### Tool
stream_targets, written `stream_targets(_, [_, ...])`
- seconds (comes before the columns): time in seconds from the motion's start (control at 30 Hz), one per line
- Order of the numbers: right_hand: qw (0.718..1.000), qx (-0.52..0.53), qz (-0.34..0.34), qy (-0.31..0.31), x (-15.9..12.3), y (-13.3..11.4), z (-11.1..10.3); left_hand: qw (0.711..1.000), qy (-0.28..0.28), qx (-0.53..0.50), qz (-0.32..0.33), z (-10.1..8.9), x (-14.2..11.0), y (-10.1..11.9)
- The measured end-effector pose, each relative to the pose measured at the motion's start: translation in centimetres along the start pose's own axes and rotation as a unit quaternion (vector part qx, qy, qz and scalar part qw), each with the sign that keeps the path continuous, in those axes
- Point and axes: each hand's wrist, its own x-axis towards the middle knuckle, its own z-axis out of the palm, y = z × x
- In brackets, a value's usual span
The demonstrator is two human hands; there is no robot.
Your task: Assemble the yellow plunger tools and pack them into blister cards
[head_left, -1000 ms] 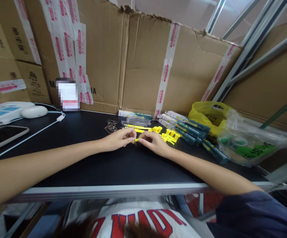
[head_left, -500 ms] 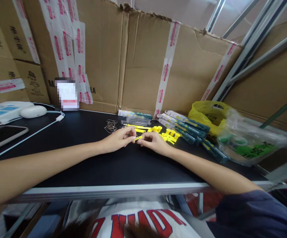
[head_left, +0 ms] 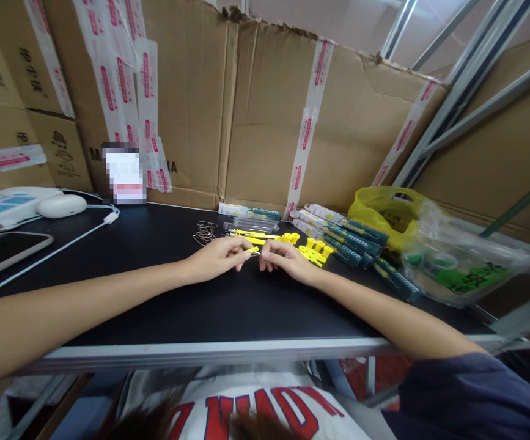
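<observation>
Far left: phone [head_left: 10, 253] and cable [head_left: 63, 250] on the table [head_left: 177, 318], well apart from the hands; no need to shift either. Wire loops [head_left: 205, 233] sit in a heap just behind the left hand [head_left: 219, 258], so keep that wrist low and don't brush them.

Left grip: thumb and forefinger closed on a small yellow piece [head_left: 252, 250], which is off the table, in the gap between the two hands. Fingers hide most of it. Best to pinch it firmly near its end so it can't twist, leaving the working end exposed.

A thin metal bit [head_left: 258, 254] runs from the yellow piece toward the right hand [head_left: 287, 260]. Right grip: fingers curled in, tips at the bit's end; whether they pinch it, cannot tell. Sound handling, in my judgement: left steady, right doing the fine moves, bit kept in line with the piece, light force so it neither bends nor springs loose. Working low over the table limits any drop.

Behind the hands: clear tubes [head_left: 253, 224] and yellow rods [head_left: 258, 236]. Right of those, yellow parts [head_left: 313, 250] lie close by the right hand; mind the knuckles. Then boxes [head_left: 338, 229], yellow bag [head_left: 381, 211] and clear bag [head_left: 466, 269], outside the working spot.
</observation>
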Motion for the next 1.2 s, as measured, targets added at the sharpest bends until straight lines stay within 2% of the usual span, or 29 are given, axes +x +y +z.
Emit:
stream_targets(0.2, [1.0, -0.006, -0.002, 0.0, 0.1, -0.1, 0.1, 0.996, -0.011, 0.086, 0.017, -0.2, -0.3, 0.6])
stream_targets(0.47, [0.997, -0.002, 0.009, 0.075, 0.5, 0.3, 0.5, 0.979, 0.018, 0.204, 0.004, -0.5, -0.5, 0.7])
stream_targets(0.6, [0.991, 0.05, 0.052, 0.111, 1.2, 0.2, 1.2, 0.979, 0.033, 0.199, 0.022, -0.6, -0.4, 0.4])
stream_targets(0.7, [0.989, 0.079, 0.064, 0.106, 1.7, 0.1, 1.9, 0.982, 0.047, 0.181, 0.032, -0.5, -0.4, 0.2])
stream_targets(0.97, [0.998, 0.01, 0.015, 0.066, 1.2, -0.1, 2.5, 0.983, 0.03, 0.176, 0.043, -0.3, -0.4, 0.4])
stream_targets(1.1, [0.994, -0.012, -0.026, 0.109, 0.8, -0.5, 2.7, 0.983, 0.064, 0.169, 0.018, -0.3, -0.3, 0.5])
stream_targets(1.2, [0.996, -0.016, -0.012, 0.083, 0.9, -0.5, 2.7, 0.981, 0.085, 0.174, 0.012, -0.4, -0.3, 0.6])
